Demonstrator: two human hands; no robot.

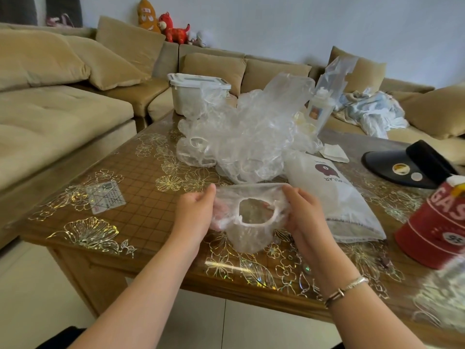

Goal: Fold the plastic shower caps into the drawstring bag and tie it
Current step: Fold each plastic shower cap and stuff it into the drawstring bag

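Over the near edge of the counter [120, 197], both hands hold one clear crinkled plastic shower cap [247, 220], elastic opening facing up. Left hand [195, 212] and right hand [305, 212] each pinch a side of it. Looks like the folding step, cap not yet flattened. Next: bring edges together, then feed it into the white drawstring bag with dark logo [334, 195] lying just right. Heap of loose clear caps [241, 132] behind. Counter is gold-floral glass-topped wood; tan sofa [63, 102] around it, red tin [435, 227] at right.
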